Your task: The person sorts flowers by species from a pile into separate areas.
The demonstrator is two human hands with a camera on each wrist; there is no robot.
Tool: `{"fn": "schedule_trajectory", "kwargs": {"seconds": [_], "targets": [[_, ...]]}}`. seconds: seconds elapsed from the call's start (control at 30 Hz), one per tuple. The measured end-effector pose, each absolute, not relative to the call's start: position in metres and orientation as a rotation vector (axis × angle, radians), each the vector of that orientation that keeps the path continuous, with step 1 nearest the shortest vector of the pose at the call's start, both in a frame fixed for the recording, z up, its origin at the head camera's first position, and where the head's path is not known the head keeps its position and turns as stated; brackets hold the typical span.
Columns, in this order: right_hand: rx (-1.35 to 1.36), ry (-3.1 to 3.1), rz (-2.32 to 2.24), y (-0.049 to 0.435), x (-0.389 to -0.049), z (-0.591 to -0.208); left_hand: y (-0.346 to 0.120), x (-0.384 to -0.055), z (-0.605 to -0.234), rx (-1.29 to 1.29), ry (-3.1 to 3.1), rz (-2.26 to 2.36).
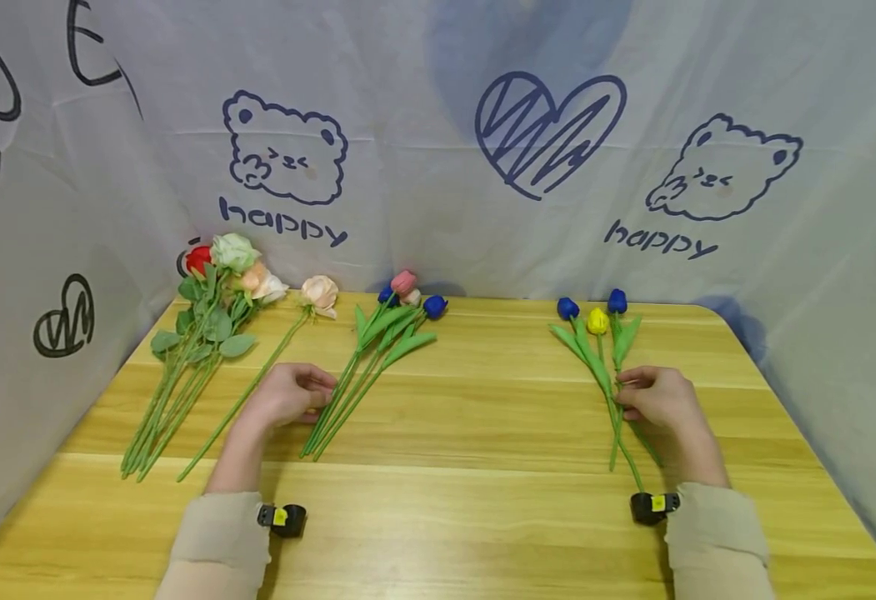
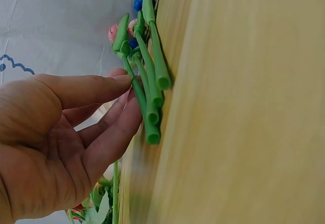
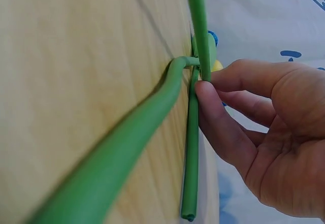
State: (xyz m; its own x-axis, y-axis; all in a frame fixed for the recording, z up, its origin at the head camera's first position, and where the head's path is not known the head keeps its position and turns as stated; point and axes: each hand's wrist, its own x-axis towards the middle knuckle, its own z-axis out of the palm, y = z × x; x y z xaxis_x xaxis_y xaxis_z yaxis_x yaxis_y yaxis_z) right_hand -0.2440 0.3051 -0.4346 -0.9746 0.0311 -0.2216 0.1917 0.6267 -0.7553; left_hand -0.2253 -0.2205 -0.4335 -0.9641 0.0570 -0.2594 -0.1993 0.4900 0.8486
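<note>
My left hand (image 1: 295, 396) pinches a green tulip stem (image 2: 137, 96) between thumb and fingers, at the left side of a small bunch. That bunch holds a pink tulip (image 1: 403, 283), a blue tulip (image 1: 434, 307), another blue one partly hidden and a pale bloom. On the right, my right hand (image 1: 658, 396) pinches a green stem (image 3: 199, 31) where several stems cross. Above it lie a yellow tulip (image 1: 598, 321) between a left blue tulip (image 1: 568, 308) and a right blue tulip (image 1: 618, 301). Which bloom the pinched stem belongs to is hard to tell.
Roses with long stems, among them a red rose (image 1: 198, 259) and a pale green rose (image 1: 234, 252), lie at the table's left. A single peach rose (image 1: 319, 295) lies beside them. A printed cloth (image 1: 422, 192) hangs behind the wooden table (image 1: 483, 517).
</note>
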Motion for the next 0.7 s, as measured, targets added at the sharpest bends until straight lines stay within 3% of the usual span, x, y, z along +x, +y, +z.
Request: {"fn": "schedule_trajectory", "kwargs": {"seconds": [0.7], "targets": [[0.205,2.760,-1.393,0.2985,-0.2454,-0.4270,-0.2153,-0.2244,-0.4290,-0.096,2.533,1.458]]}}
